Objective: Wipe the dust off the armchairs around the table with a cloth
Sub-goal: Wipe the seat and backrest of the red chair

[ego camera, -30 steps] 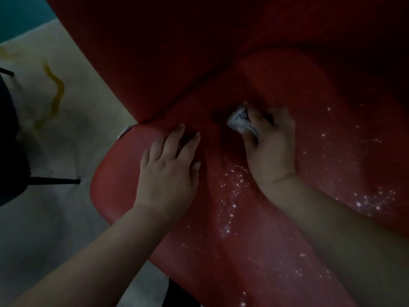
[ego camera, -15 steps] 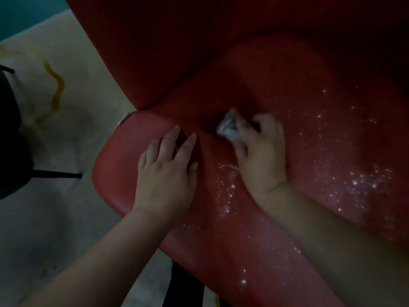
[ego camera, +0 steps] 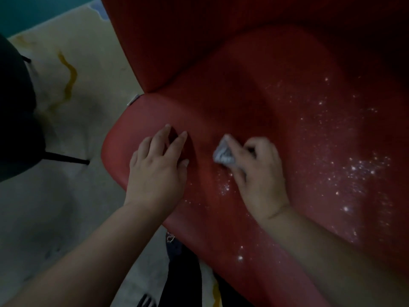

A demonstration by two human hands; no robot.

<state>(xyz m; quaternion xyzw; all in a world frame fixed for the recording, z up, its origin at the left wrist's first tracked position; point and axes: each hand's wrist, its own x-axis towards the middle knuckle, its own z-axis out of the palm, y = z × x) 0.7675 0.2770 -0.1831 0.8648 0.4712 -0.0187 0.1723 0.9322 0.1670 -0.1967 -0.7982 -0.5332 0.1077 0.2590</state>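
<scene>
A person is leaning over a red armchair (ego camera: 254,103) in dim light, the right hand (ego camera: 259,173) pinching a small wadded grey cloth (ego camera: 223,155) against the seat while the left hand (ego camera: 158,171) is resting flat beside it, fingers straight and spread. White dust specks (ego camera: 358,167) are lying thick to the right of the cloth, with a smaller patch (ego camera: 224,187) just below it. The cloth looks soft and light — likely to bunch and slip unless it is being held in a firm wad at the fingertips — and the smooth seat should let it glide. Much of the seat still appears unwiped.
</scene>
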